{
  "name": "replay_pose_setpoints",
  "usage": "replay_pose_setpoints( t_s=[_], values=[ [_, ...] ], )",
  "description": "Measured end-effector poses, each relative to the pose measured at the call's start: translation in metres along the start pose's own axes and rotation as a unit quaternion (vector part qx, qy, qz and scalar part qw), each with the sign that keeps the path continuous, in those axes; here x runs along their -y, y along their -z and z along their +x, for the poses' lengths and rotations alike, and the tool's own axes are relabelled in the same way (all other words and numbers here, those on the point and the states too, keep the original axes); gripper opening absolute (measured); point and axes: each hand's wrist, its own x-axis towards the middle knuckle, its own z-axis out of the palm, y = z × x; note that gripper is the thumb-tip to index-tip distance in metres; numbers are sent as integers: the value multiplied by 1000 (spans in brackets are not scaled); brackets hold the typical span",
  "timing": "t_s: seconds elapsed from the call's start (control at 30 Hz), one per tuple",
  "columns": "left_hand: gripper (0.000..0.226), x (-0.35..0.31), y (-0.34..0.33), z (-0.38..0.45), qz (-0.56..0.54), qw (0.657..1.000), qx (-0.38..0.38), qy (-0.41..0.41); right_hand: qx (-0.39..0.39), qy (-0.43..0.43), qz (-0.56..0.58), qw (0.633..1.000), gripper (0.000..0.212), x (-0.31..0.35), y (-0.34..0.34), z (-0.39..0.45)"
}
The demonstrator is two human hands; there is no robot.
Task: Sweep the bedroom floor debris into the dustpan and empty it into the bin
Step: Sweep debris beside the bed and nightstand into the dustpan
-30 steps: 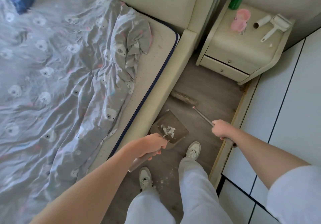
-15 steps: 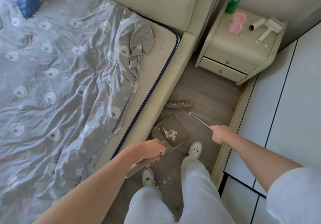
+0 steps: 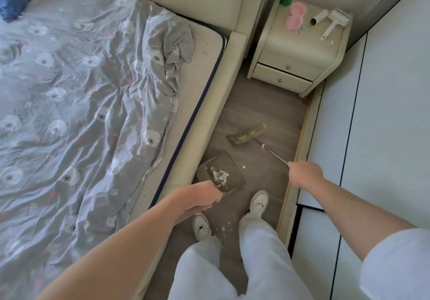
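Now the left hand grips the light, stiff dustpan by its handle, the right hand clasps the slim broom shaft, and those flaky white scraps look easily scattered.

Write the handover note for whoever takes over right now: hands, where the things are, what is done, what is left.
Left hand grips the dustpan handle; right hand grips the broom handle.
Dustpan sits beside the bed frame, with a white debris pile in it. Broom head lies beyond the pan, bristles apart from it.
Done: most debris is in the pan.
Left: one white scrap just right of the pan and white crumbs between the shoes; sweep them in, then empty into the bin, which is not in view.
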Motion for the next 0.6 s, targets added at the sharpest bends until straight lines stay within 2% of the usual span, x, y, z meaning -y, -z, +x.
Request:
replay_pose_setpoints(
  t_s=[0.13, 0.23, 0.33, 0.5, 0.6],
  values=[
    [16, -1, -11, -3, -6, 1000, -4, 8, 24, -27, 88, 995, 65, -19, -17, -15],
    [28, -3, -14, -7, -31, 999, -5, 14, 56, -13, 159, 986, 69, -27, -18, -16],
    [29, -2, -14, -9, -31, 999, -10, 7, 80, 12, 199, 977, 63, -20, -19, -3],
    [29, 2, -33, 0, -53, 998, -27, 36, 158, 65, 173, 970, 47, -18, -43, 5],
    [30, -5, -41, 6, -51, 997, -29, 50, 169, 59, 255, 950, 45, -55, -31, -7]
  ],
)
